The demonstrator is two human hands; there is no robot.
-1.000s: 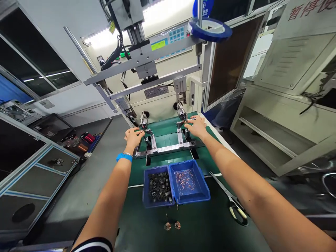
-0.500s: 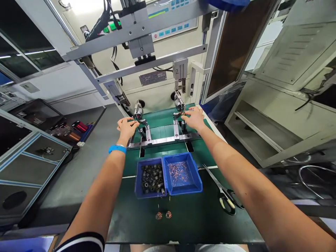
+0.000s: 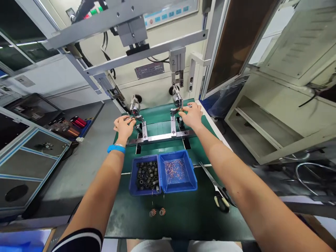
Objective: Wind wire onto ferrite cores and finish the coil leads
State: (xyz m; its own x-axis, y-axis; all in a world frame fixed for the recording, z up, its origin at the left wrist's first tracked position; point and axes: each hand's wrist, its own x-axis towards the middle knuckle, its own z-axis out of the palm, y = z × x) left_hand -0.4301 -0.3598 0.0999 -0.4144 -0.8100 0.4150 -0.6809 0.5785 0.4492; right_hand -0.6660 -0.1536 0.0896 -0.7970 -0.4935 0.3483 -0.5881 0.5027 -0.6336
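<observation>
My left hand [image 3: 124,128], a blue band at its wrist, is closed at the left winding head [image 3: 135,105]. Its thumb and fingers pinch at a small part mostly hidden by them. My right hand [image 3: 193,115] pinches beside the right winding head [image 3: 177,99], where a bit of copper colour shows at the fingertips; what it holds is too small to name. Between the hands, two metal brackets stand on a metal bar [image 3: 160,137]. Two small copper-wound rotors [image 3: 162,211] with wire tails lie near the table's front.
A blue bin [image 3: 132,182] holds black cores; the blue bin [image 3: 193,178] beside it holds copper wire scraps. Scissors [image 3: 219,196] lie right of them, near my right forearm. Metal crossbars [image 3: 147,56] hang above the heads. Wire spools [image 3: 78,121] stand at left.
The whole view has shifted slightly, with the bench items appearing a little further left. Both hands stay at their winding heads, fingers still pinched.
</observation>
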